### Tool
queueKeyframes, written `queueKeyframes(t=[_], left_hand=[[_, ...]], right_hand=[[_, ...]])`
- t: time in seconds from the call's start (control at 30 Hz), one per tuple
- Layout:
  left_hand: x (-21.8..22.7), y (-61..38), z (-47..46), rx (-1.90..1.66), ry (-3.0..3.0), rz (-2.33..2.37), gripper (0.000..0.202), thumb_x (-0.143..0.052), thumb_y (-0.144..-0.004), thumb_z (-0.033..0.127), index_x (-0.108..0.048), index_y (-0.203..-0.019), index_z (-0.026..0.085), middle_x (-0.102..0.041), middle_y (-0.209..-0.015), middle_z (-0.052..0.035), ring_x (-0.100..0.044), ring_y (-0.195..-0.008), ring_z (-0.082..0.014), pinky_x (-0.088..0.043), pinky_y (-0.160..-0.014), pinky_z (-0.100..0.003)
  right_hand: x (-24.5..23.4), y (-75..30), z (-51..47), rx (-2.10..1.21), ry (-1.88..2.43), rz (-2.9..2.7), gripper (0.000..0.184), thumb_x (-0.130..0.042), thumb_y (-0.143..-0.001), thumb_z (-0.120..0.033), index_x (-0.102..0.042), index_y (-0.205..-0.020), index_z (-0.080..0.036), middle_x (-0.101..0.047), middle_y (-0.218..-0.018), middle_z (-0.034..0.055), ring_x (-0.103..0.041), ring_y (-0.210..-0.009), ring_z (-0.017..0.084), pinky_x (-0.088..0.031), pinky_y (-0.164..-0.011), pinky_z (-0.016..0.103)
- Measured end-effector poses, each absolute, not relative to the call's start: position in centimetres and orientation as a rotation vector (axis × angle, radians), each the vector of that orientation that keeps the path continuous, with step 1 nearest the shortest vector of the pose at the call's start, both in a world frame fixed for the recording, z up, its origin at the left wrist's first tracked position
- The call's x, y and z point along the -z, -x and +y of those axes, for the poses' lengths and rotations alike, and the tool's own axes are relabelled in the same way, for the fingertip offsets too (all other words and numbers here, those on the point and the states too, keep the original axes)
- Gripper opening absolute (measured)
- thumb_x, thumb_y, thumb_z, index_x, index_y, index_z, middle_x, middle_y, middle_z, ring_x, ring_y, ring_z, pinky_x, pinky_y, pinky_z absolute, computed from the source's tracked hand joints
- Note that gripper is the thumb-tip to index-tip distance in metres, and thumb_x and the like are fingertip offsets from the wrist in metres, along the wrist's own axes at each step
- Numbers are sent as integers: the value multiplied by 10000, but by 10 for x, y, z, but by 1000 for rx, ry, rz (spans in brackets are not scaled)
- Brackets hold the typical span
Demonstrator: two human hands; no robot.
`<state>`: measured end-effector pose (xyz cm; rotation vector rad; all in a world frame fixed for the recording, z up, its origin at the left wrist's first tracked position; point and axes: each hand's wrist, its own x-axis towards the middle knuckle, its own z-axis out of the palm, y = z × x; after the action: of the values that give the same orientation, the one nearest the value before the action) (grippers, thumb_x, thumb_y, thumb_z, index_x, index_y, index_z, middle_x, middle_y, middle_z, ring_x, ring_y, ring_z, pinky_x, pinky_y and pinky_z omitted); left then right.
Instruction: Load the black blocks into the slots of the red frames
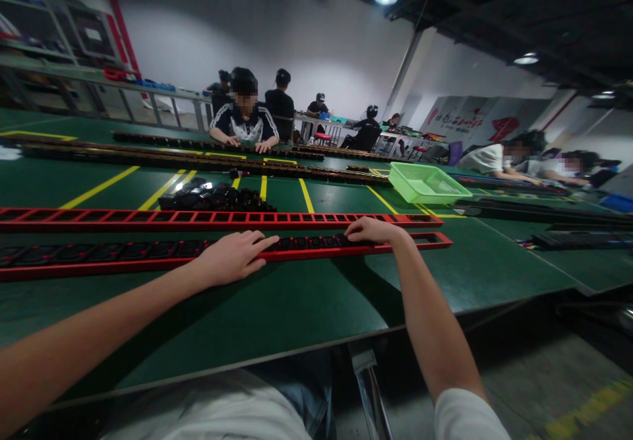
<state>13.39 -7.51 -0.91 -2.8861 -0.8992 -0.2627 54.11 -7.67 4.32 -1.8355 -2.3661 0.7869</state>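
Note:
Two long red slotted rails lie across the green table. The near rail holds a row of small black parts in its slots. My left hand lies flat on this rail near its middle, fingers stretched out to the right over the parts. My right hand rests farther right on the same rail, fingers curled down onto the black parts. The far rail has mostly bare slots. A heap of loose black parts sits just behind it.
A light green plastic basket stands at the right behind the rails. More dark rails run across the far table, where a seated person faces me. Other people sit at the right and in the background. The table edge is close.

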Motion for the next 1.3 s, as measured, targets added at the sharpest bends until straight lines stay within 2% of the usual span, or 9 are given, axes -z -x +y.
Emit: queueKeyframes(t=[0.47,0.83,1.13,1.3], left_hand=[[11,-133,-74,257,2891,-882,553,-410,-991,407,-329,-1517,255,-571,-1282,-102,-594,-1077,-250,-460,-921,-362],[10,-134,-74,244,2890,-901,559,-423,-984,419,-331,-1515,273,-578,-1281,-101,-604,-1068,-244,-461,-918,-344],[10,-133,-75,245,2877,-895,557,-420,-987,414,-327,-1516,266,-575,-1278,-99,-597,-1068,-244,-455,-925,-349],[11,-133,-75,237,2863,-897,556,-415,-988,417,-326,-1516,268,-568,-1291,-98,-598,-1076,-244,-459,-914,-342]], right_hand=[[-50,-555,-81,-802,1925,-2341,403,-634,-793,-409,-747,-1095,-168,-744,-991,61,-648,-837,214,-481,-727,294],[-56,-562,-87,-812,1975,-2288,414,-638,-772,-429,-752,-1098,-202,-742,-968,54,-642,-785,208,-484,-666,291],[-54,-561,-85,-776,1974,-2304,384,-635,-765,-380,-753,-1077,-188,-739,-987,57,-649,-837,214,-487,-739,294],[-53,-565,-85,-774,1951,-2317,394,-643,-765,-419,-757,-1074,-203,-741,-963,49,-650,-813,214,-484,-716,294]])
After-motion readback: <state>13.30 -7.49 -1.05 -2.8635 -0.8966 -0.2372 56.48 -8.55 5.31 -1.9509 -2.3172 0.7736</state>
